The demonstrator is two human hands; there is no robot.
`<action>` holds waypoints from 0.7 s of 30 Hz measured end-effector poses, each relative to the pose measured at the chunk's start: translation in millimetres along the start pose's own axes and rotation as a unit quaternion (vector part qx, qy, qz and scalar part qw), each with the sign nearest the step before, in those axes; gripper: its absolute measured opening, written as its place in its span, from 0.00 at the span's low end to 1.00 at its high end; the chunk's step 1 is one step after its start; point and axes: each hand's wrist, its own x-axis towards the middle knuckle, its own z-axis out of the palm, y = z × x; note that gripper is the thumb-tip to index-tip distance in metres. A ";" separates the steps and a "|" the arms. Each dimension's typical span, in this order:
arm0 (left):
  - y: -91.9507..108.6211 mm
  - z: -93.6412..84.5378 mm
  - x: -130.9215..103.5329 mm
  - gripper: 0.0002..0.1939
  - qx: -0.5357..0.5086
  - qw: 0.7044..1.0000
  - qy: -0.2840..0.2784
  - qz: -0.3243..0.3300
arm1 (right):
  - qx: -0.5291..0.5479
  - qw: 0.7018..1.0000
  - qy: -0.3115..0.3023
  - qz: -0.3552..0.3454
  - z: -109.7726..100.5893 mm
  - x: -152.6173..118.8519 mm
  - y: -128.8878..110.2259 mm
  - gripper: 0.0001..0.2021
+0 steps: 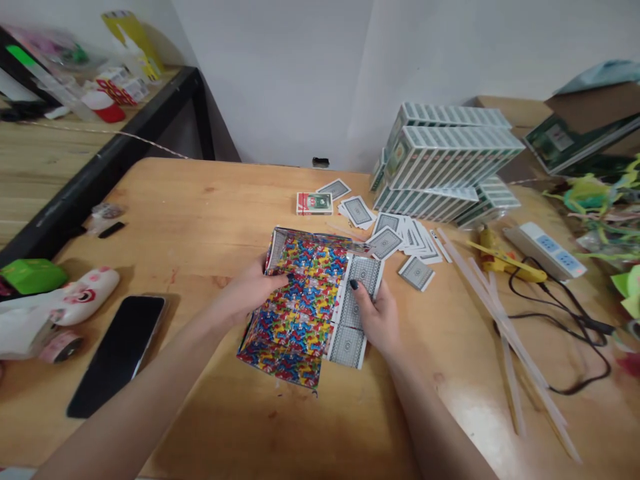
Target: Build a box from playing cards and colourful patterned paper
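Observation:
Over the table, my left hand point(260, 288) is closed on the left side of a colourfully patterned open box shape point(305, 293), its thumb on the inner face. Grey-backed playing cards point(350, 347) line up along the right side of that piece. My right hand point(377, 313) grips these cards, thumb on top and the other fingers hidden beneath. Whether the cards are fixed to the patterned piece, I cannot tell. Beyond my hands lie loose playing cards point(385, 243) and a red and green card pack point(314, 204). A small card stack point(416, 273) sits right of my right hand.
Wrapped card boxes point(450, 157) are piled at the back right. A yellow glue gun point(510, 263), clear glue sticks point(487, 300), a power strip point(545, 250) and a black cable point(595, 327) occupy the right. On the left lie a phone point(117, 357) and a white toy-like object point(87, 297).

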 end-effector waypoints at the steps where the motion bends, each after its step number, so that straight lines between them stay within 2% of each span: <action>1: 0.1 0.2 -0.7 0.23 0.005 1.000 0.003 0.006 | 0.005 1.000 -0.002 -0.001 0.0 -0.7 -0.7 0.14; 6: -2.2 4.1 -0.7 0.20 0.079 0.994 0.054 0.047 | 0.007 1.000 -0.015 -0.006 0.3 -3.6 -2.2 0.13; 13: -5.9 8.6 2.0 0.21 0.149 0.985 0.064 0.055 | 0.014 1.000 -0.009 0.005 -0.7 -4.4 -1.4 0.12; 18: -1.1 11.2 0.7 0.21 0.221 0.971 0.078 0.048 | 0.015 1.000 -0.010 0.002 0.8 -5.3 -1.3 0.12; 21: 0.9 12.7 -0.7 0.21 0.228 0.970 0.075 0.045 | 0.012 1.000 -0.007 0.004 1.0 -5.1 -0.1 0.11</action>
